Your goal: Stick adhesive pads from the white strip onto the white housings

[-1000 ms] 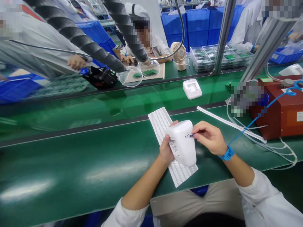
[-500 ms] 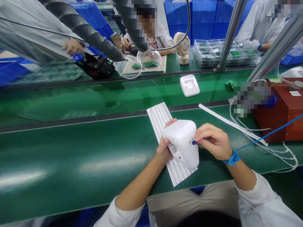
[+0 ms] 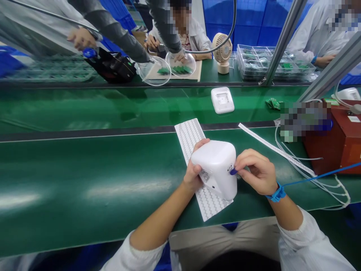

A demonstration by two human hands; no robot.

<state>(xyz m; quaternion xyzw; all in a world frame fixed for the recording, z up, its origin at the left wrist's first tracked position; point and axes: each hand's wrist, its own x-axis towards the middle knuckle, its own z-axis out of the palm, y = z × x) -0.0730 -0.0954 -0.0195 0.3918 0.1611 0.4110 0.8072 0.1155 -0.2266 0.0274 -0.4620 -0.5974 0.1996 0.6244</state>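
Observation:
A white plastic housing with rounded corners is gripped from its left side by my left hand, thumb on the near face beside a printed label. My right hand pinches a small dark-blue piece against the housing's right face, next to small dark markings or holes. What the piece is cannot be made out. Under the housing lies a white sheet of stickers with rows of grey zigzag marks. A blue wrist strap with a cord circles my right wrist.
A white square cover lies on the green surface beyond. To the right are a narrow sticker strip, white cables, green circuit boards and a red-brown box. Co-workers sit behind a small fan and clear compartment trays.
The camera view has shifted slightly. The housing has turned a little in my left hand, and my right hand still pinches the dark-blue piece at its right face.

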